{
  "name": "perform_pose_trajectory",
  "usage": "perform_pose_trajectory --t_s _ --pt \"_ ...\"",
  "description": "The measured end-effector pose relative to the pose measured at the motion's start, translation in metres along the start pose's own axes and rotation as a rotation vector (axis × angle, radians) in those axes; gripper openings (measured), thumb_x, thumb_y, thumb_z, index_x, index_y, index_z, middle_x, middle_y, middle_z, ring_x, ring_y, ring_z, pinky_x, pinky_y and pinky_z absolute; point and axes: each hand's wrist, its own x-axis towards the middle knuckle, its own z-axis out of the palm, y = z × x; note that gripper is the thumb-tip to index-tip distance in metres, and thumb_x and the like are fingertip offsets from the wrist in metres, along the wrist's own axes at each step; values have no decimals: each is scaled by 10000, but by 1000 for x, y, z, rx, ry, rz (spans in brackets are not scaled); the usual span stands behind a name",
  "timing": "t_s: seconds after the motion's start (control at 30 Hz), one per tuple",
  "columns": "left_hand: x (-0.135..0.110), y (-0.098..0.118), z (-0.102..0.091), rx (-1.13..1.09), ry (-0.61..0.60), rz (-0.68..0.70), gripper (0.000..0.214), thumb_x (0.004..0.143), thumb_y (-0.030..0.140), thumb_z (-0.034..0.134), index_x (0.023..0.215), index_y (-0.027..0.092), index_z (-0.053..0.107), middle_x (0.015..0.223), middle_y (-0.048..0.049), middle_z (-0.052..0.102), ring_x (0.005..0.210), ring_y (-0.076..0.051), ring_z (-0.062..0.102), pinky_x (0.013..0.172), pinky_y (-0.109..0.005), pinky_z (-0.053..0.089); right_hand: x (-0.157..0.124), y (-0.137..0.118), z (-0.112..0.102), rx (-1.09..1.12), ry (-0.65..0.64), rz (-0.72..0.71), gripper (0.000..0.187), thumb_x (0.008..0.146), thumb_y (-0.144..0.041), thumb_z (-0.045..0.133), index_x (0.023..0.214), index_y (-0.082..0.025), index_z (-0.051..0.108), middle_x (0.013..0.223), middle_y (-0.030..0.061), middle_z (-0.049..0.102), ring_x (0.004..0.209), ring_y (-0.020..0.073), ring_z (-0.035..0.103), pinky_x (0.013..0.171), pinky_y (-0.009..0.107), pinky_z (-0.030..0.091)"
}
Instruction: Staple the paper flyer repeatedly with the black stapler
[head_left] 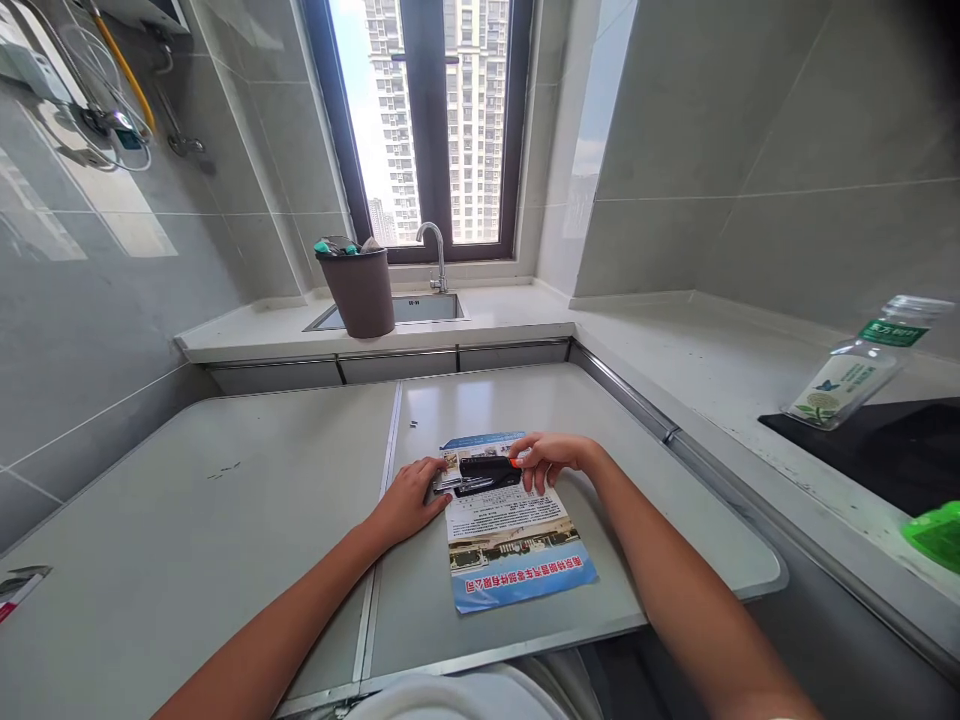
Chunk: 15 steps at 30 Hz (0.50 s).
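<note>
Stapler (487, 466), black with an orange tip, lies across the far half of the printed leaflet (510, 515), its long side running crosswise. Progress, on the evidence available, is judged partial: the stapler is laid on the leaflet with both hands engaged at it, and its upper and lower black parts appear separated, with a metal portion showing at the left end. Closure of those parts is not yet evident; no staple can be made out in the leaflet, and the inside of the stapler is too small to verify. Two small grey pieces (413, 424) lie apart, just beyond the leaflet's far left corner. Left hand (409, 500) rests at the leaflet's left edge, fingers curved about the metal end; whether it grips cannot be told. Right hand (553, 458), over the leaflet's far right side, has its fingers closed on the orange-tipped end. The stapler therefore sits between the two hands.
</note>
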Motion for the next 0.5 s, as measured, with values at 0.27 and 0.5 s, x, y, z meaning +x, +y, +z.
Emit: perform_pose_trajectory --t_s 0.27,0.5 --pt "1 -1 0 -32 -19 -16 360 934 317 624 1280 246 554 1301 -91 650 1234 -299 595 1079 -497 450 1 -4 3 -286 290 -492 516 893 -629 667 1082 -156 749 693 -4 615 628 120 531 568 229 386" --pt "2 3 -2 -51 -9 -14 336 919 310 634 1245 247 582 1280 -88 667 1233 -307 608 1067 -494 460 25 -11 35 -590 336 -716 474 807 -543 809 1115 -191 732 1066 51 653 899 183 607 767 278 464"
